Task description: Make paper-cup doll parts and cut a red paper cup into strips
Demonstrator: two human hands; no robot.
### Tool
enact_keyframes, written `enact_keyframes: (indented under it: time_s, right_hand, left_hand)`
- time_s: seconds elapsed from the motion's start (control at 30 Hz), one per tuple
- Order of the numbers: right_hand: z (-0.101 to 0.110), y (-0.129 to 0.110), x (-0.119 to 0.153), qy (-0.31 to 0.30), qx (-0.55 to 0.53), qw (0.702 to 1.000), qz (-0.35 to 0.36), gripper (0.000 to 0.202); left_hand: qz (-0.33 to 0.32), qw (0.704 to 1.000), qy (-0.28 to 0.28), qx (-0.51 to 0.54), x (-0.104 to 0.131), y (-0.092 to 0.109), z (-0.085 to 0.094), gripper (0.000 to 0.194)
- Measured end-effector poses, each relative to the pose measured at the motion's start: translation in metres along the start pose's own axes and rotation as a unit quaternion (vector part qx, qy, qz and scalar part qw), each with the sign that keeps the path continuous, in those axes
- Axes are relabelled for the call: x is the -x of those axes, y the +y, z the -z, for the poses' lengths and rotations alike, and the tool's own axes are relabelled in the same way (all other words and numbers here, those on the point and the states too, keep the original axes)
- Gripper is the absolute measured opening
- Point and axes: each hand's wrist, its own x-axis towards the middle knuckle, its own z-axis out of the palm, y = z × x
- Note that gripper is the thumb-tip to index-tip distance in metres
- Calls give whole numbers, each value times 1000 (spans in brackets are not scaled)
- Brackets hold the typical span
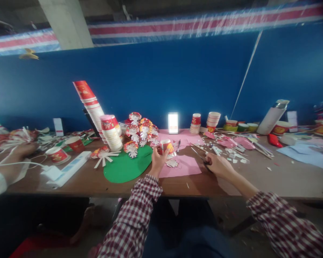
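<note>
My left hand (158, 161) grips a red paper cup (165, 144) with a yellow print, near the middle of the table. White cut strips lie below the cup on a pink sheet (187, 166). In my right hand (218, 165) is a pair of scissors (206, 165), with the blades pointing up and left toward the cup, apart from it. Just left of my left hand lies a green sheet (126, 166) with a rounded edge. Several cut-paper figures (144, 129) with red frilled tops stand behind it.
A tall leaning stack of paper cups (93, 107) rises at the left, near a white power strip (72, 168). Another person's hand (24, 150) works at the far left. Paper scraps (233, 154) and more cup stacks (213, 120) lie toward the right.
</note>
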Motion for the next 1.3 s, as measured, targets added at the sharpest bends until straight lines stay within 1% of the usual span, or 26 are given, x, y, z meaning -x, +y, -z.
enact_keyframes:
  time_s: [0.07,0.13,0.27,0.4,0.57,0.67,0.77,0.87,0.97,1.03,1.1,1.17,1.3]
  right_hand:
    - [1,-1,1,-3,14,1000,9,13]
    - [2,-2,3,-10,35,999,7,16]
    - [4,-5,7,-43,59,997,12,19]
    - [5,-3,7,-59,46,997,36,25]
    - [2,4,4,-74,33,995,54,35]
    - [1,4,4,-63,19,996,67,34]
    - [1,3,4,-41,-5,997,71,25]
    - [0,2,5,-22,-32,997,63,17]
    - [-1,2,6,-12,-41,997,59,17]
    - [-2,2,7,-2,-50,997,57,19]
    - [-4,1,7,9,-73,996,57,21]
    - [-9,-2,7,14,-124,990,66,22]
    - [-20,-13,4,-9,-273,957,98,28]
  left_hand:
    - [-2,1000,-1,-3,0,0,0,42]
    - [-5,1000,-1,-3,0,1,0,42]
    - [0,1000,-8,9,2,5,0,42]
    - [12,1000,-18,16,2,7,1,43]
    - [7,998,-46,33,-3,-2,-1,37]
    - [-12,997,-58,42,-6,-8,-3,31]
    - [-20,996,-61,62,-6,-9,-4,30]
    - [-23,996,-52,67,-4,-8,-4,30]
    - [-22,996,-48,78,-5,-11,-5,31]
    - [-8,993,-51,105,-7,-16,-6,33]
    - [16,985,-55,162,-10,-20,-8,37]
    - [46,970,-60,231,-11,-22,-9,40]
    - [115,927,-100,344,-11,-18,-9,48]
